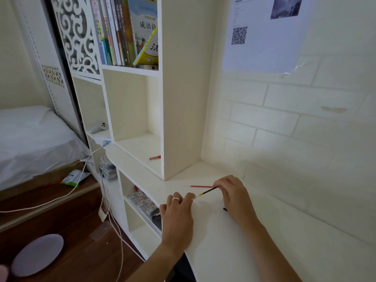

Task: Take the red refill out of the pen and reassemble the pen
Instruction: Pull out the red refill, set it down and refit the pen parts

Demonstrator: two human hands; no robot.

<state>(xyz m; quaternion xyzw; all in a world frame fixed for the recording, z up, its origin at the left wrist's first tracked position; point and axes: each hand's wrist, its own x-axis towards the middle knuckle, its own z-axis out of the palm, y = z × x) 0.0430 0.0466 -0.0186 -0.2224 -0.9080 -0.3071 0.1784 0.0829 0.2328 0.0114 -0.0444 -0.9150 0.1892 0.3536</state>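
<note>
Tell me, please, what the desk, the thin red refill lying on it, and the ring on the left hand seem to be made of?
Desk: probably laminated or painted board, matte cream-white, with flat square edges and no wood grain.
Red refill: likely plastic tube, thin, straight and evenly red; its tip is too small to judge.
Ring: looks like silver-coloured metal, since it shines with a bright highlight on the left hand.

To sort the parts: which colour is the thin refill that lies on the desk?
Red. The refill lies beyond both hands, clearest in the head view.
</note>
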